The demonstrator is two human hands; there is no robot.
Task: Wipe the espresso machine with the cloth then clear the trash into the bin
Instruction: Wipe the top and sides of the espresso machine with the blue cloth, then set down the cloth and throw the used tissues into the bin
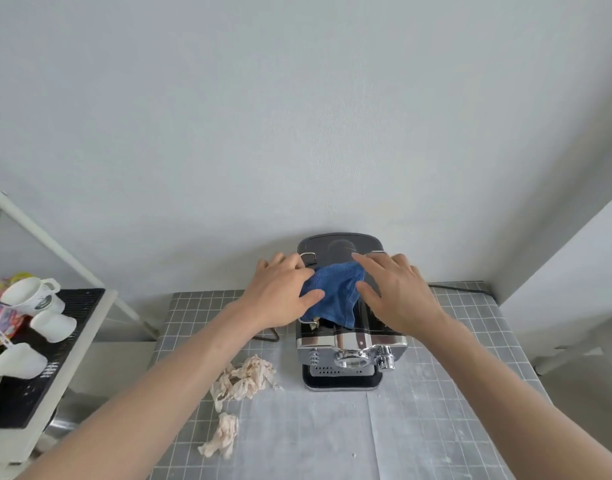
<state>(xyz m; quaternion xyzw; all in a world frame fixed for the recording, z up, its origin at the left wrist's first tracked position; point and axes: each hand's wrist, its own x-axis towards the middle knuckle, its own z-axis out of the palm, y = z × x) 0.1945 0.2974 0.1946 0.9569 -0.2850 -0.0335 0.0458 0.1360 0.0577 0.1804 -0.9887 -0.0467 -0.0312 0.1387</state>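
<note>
A black and chrome espresso machine (349, 348) stands at the back of the table against the wall. On its top lies a blue cloth (335, 296). My left hand (280, 292) rests on the cloth's left edge, thumb pressed onto it. My right hand (398, 292) lies flat on the cloth's right side with fingers spread. Two crumpled beige tissues lie on the table left of the machine: a larger tissue (244, 377) and a smaller tissue (221, 436) nearer me. No bin is in view.
The table (418, 427) has a grey grid-pattern cover. A black power cord (460, 289) runs behind the machine to the right. At left, a side stand holds a black drip mat (31, 393) with white cups (31, 296) and colourful packets.
</note>
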